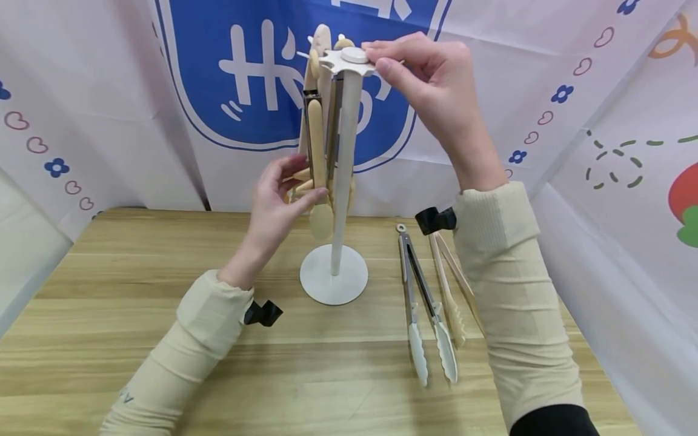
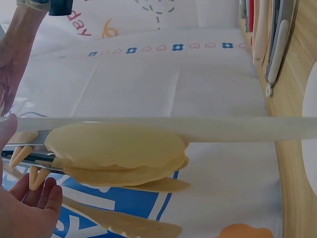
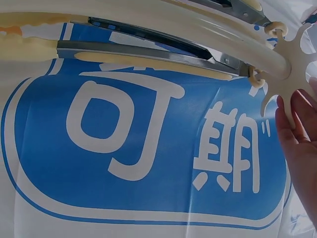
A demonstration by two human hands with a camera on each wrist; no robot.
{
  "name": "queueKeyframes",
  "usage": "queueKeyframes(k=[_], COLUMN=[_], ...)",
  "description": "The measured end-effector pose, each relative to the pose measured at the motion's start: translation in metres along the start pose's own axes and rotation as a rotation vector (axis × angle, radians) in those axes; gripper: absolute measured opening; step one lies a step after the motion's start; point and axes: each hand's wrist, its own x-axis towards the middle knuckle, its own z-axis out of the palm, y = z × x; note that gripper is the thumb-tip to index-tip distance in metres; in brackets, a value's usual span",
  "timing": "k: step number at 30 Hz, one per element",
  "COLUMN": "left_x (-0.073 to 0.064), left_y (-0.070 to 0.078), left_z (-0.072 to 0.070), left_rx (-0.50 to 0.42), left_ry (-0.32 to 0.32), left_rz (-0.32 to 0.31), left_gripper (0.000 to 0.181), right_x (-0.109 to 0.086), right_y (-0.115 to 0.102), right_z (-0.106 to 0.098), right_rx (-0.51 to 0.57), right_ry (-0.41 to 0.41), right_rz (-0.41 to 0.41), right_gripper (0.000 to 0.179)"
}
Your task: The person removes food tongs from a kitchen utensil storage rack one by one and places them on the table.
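A white utensil stand has a slim post (image 1: 346,151), a round base (image 1: 334,289) and a notched hook disc (image 1: 334,60) on top. Metal-armed tongs with beige grips (image 1: 316,139) hang from its left side, their scalloped beige heads (image 2: 114,144) lying along the post. My left hand (image 1: 272,203) holds these tongs low down, thumb in front and fingers behind. At the top, my right hand (image 1: 436,85) pinches an edge of the hook disc (image 3: 285,74) between thumb and fingers. Other beige utensils (image 1: 323,39) hang behind, partly hidden.
On the wooden table (image 1: 245,363), right of the base, lie tongs with metal arms and pale scalloped heads (image 1: 417,351). Beside them lie beige tongs (image 1: 449,297), partly covered by my right forearm. A printed cloth (image 1: 463,139) hangs close behind the stand.
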Motion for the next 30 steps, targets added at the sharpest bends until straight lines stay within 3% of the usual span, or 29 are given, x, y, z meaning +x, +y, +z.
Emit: queueKeyframes(k=[6,15,26,30], left_x=[-0.001,-0.004,-0.011,-0.011], left_y=[-0.002,-0.003,-0.002,-0.002], left_z=[0.004,0.008,0.015,0.017], left_rx=[-0.013,-0.002,0.115,0.100], left_ry=[0.006,0.025,0.106,0.114], left_rz=[-0.015,-0.012,0.076,0.108], left_gripper=[0.054,0.051,0.048,0.048], right_x=[0.002,0.006,0.008,0.008], right_y=[0.003,0.006,0.008,0.008], right_z=[0.000,-0.001,0.002,0.004], right_rx=[0.034,0.195,0.282,0.277], right_ry=[-0.023,-0.014,-0.011,-0.008], right_rz=[-0.023,0.032,0.074,0.074], right_gripper=[0.016,0.015,0.015,0.015])
